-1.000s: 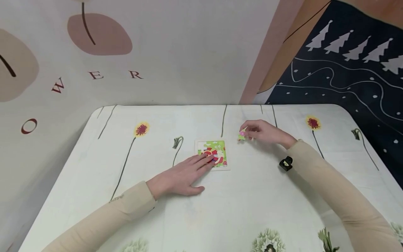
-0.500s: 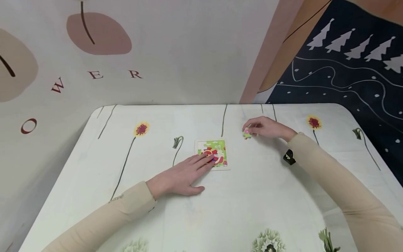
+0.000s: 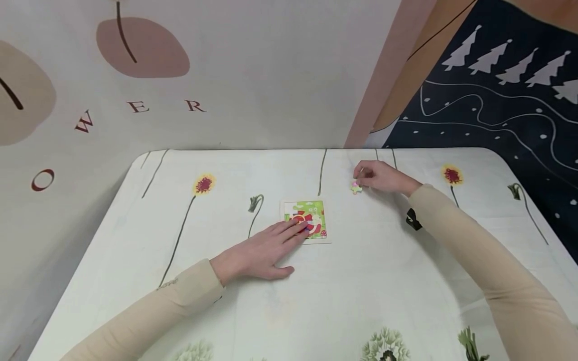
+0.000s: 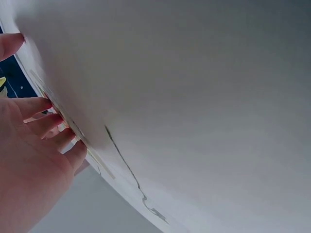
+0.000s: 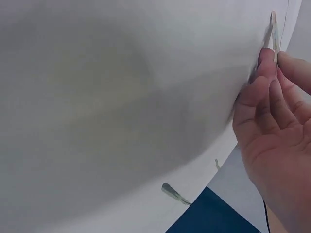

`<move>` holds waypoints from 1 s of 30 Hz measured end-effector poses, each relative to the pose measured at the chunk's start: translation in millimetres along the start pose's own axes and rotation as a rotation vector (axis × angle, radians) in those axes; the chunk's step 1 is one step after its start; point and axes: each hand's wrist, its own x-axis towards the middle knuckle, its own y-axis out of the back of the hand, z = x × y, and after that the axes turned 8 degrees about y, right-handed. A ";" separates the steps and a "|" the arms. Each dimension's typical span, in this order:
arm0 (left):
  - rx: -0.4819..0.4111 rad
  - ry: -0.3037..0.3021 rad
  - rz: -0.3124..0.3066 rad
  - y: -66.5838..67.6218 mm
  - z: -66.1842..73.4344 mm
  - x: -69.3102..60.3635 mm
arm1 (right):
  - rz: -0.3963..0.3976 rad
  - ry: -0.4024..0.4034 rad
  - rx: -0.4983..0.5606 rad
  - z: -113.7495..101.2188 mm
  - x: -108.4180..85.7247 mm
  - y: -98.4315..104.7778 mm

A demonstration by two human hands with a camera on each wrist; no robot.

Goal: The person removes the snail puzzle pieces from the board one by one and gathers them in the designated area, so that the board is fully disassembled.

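Note:
The small square puzzle board (image 3: 318,212), with green and red pictures, lies at the middle of the table. My left hand (image 3: 266,253) rests flat with spread fingers over its lower left part, hiding some of the picture. To the right and farther back, my right hand (image 3: 381,176) pinches a small green and pink puzzle piece (image 3: 355,188) between thumb and fingers. Seen from the right wrist, the piece (image 5: 275,34) stands edge-on in the pinch of the hand (image 5: 277,111). In the left wrist view the left hand's fingertips touch the board's edge (image 4: 104,167).
A white cloth (image 3: 343,291) printed with flowers and stems covers the table. Behind it stands a pale printed curtain (image 3: 271,75), with a dark one (image 3: 496,110) at the right. A black object (image 3: 413,219) shows beside the right wrist.
My right hand, with the piece in its pinch, has shifted slightly right and toward the table's back edge. My left hand and the board have stayed in place.

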 end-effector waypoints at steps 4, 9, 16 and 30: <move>-0.006 -0.001 0.003 -1.3 0.0 0.3 | 0.012 -0.003 -0.023 4.2 4.8 -0.7; -0.015 0.000 0.002 -2.8 -0.5 0.7 | 0.010 -0.030 -0.040 2.0 9.4 -2.5; -0.014 -0.001 0.008 -2.4 -0.5 0.5 | 0.038 -0.060 -0.055 -1.1 11.8 -7.1; -0.023 0.004 0.004 -0.3 -0.7 0.2 | 0.066 -0.069 -0.046 1.0 8.3 -7.9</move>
